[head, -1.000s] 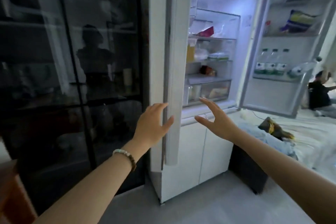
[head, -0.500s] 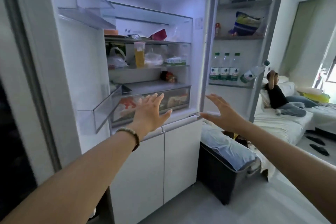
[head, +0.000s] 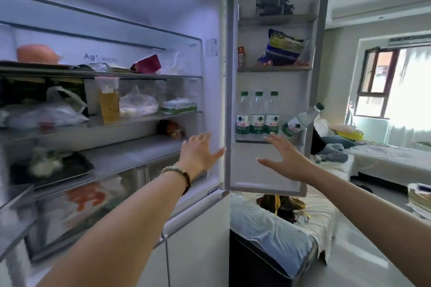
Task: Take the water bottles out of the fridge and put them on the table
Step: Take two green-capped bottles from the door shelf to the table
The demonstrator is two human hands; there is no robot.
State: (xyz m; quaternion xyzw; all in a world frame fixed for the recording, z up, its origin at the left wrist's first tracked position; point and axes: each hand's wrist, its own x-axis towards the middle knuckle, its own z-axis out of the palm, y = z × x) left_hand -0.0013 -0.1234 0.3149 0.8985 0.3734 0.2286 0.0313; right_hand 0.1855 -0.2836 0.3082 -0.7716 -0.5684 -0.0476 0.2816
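The fridge stands open, its right door [head: 275, 179] swung wide. On that door's lower shelf three clear water bottles [head: 257, 114] with green caps and green labels stand upright side by side. A fourth bottle [head: 300, 120] leans tilted to their right, neck poking past the door edge. My left hand [head: 198, 152], with a bead bracelet at the wrist, is raised with fingers apart in front of the fridge's right wall. My right hand [head: 283, 158] is spread just below the bottle shelf, holding nothing.
Fridge shelves [head: 140, 74] hold bags, a yellow container [head: 108, 102] and boxed food. A snack bag [head: 283, 48] sits on the upper door shelf. A black bin with cloth on it [head: 263, 237] stands under the door. Beds and a window lie to the right.
The view has swung right and closed in on the fridge. Both hands have risen toward the right door, my right hand now just under the bottle shelf.
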